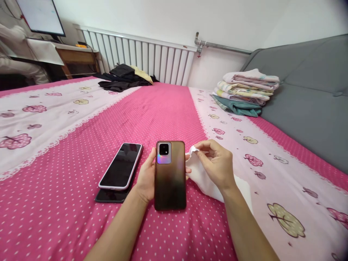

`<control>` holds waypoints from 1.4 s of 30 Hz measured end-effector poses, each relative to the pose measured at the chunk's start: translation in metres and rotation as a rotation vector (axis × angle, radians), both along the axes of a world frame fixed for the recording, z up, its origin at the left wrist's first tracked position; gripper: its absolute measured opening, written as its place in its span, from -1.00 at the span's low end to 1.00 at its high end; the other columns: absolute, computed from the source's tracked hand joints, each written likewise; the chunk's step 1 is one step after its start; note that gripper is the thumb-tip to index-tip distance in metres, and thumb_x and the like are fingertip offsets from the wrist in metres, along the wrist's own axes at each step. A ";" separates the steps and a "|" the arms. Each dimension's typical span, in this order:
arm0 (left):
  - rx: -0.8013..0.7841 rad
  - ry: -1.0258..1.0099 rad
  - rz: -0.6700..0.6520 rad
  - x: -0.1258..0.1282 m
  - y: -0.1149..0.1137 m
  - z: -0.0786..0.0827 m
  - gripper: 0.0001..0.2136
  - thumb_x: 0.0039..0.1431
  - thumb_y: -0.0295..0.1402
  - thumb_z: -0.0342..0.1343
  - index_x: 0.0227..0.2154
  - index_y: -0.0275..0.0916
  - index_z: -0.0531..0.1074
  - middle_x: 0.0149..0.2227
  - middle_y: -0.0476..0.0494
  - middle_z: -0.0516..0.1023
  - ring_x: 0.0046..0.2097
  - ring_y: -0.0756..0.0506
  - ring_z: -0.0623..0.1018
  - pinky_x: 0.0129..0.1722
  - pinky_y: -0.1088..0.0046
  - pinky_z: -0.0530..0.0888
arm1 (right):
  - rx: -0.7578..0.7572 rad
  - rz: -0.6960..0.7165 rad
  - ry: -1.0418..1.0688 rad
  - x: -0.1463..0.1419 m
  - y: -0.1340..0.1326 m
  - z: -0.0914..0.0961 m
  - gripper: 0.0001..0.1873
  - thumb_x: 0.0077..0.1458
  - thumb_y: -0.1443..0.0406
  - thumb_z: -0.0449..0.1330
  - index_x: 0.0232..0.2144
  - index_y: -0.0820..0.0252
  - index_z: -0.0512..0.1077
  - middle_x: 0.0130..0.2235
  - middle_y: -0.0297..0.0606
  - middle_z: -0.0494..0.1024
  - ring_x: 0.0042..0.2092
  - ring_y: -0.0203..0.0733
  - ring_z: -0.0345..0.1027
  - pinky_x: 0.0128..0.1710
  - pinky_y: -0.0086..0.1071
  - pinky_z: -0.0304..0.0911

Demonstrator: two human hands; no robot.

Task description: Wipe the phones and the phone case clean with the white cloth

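Plain-backed phone (170,183) in left hand (146,178)

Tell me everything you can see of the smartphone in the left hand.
The smartphone shows its back, screen hidden. Its smooth brown case looks like tinted plastic, with rounded corners. At upper left, an iridescent panel surrounds a black camera module. It is held camera end up, before the pink dotted bedspread; whether it touches that is unclear. The left hand holds it, thumb at one long edge, fingertips at the other.
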State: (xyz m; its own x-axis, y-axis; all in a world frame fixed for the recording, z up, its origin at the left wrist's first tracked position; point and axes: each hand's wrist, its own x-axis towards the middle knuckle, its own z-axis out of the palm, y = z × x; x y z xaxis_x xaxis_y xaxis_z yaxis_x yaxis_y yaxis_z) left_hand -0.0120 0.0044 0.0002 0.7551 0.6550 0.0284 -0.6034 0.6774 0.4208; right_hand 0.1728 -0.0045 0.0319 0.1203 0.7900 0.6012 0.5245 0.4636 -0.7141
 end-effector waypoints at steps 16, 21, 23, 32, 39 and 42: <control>-0.007 -0.007 0.199 0.003 -0.001 0.004 -0.27 0.16 0.10 -0.27 0.05 -0.53 0.31 0.04 -0.47 0.40 0.11 -0.28 0.37 0.08 0.22 0.27 | -0.436 -0.049 -0.280 0.008 -0.016 0.020 -0.69 0.11 0.15 0.04 -0.58 0.17 0.34 -0.61 -0.38 0.36 -0.56 -0.30 0.22 -0.53 -0.41 0.05; 0.006 -0.039 0.203 0.004 -0.001 0.004 -0.29 0.16 0.09 -0.26 0.05 -0.52 0.31 0.04 -0.45 0.41 0.10 -0.27 0.38 0.09 0.22 0.26 | -0.695 0.289 0.009 0.012 -0.017 0.021 -0.62 0.11 0.07 0.06 -0.62 0.18 0.24 -0.67 -0.45 0.24 -0.60 -0.38 0.08 -0.57 -0.46 -0.05; -0.005 -0.023 0.178 0.004 -0.002 0.007 -0.27 0.16 0.10 -0.27 0.04 -0.54 0.32 0.03 -0.47 0.42 0.07 -0.27 0.41 0.07 0.22 0.28 | -0.731 0.378 0.126 0.012 -0.016 0.020 -0.64 0.08 0.07 0.09 -0.59 0.18 0.29 -0.65 -0.46 0.23 -0.58 -0.39 0.07 -0.57 -0.46 -0.05; -0.142 0.146 0.218 0.006 -0.003 0.010 -0.39 0.16 0.05 -0.20 -0.21 -0.44 0.49 -0.27 -0.35 0.59 -0.24 -0.22 0.57 -0.13 0.25 0.41 | -0.429 0.339 0.447 -0.009 -0.005 0.006 -0.81 0.00 0.15 0.23 -0.47 0.14 0.46 -0.03 -0.28 0.43 0.03 -0.18 0.24 -0.01 -0.34 0.12; -0.114 0.083 0.202 0.009 -0.004 0.008 -0.38 0.17 0.06 -0.22 -0.18 -0.45 0.48 -0.25 -0.35 0.59 -0.23 -0.21 0.57 -0.13 0.27 0.40 | -0.481 0.335 0.899 -0.029 -0.007 -0.001 -0.77 -0.03 0.15 0.26 -0.48 0.16 0.35 -0.49 -0.43 0.42 -0.42 -0.34 0.32 -0.37 -0.47 0.27; -0.081 0.040 0.183 0.012 -0.005 0.010 -0.32 0.17 0.08 -0.26 -0.09 -0.49 0.43 -0.17 -0.41 0.55 -0.14 -0.24 0.54 -0.06 0.24 0.37 | -0.468 0.364 0.972 -0.031 -0.006 0.000 -0.79 0.03 0.16 0.21 -0.46 0.13 0.29 -0.50 -0.44 0.41 -0.47 -0.35 0.31 -0.43 -0.47 0.27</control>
State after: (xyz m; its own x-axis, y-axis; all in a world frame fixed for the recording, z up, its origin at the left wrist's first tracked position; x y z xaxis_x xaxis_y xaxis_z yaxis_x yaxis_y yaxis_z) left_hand -0.0005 -0.0004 0.0104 0.6230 0.7801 -0.0573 -0.7032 0.5907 0.3957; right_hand 0.1416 -0.0109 0.0319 0.0919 0.9956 0.0153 -0.4566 0.0558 -0.8879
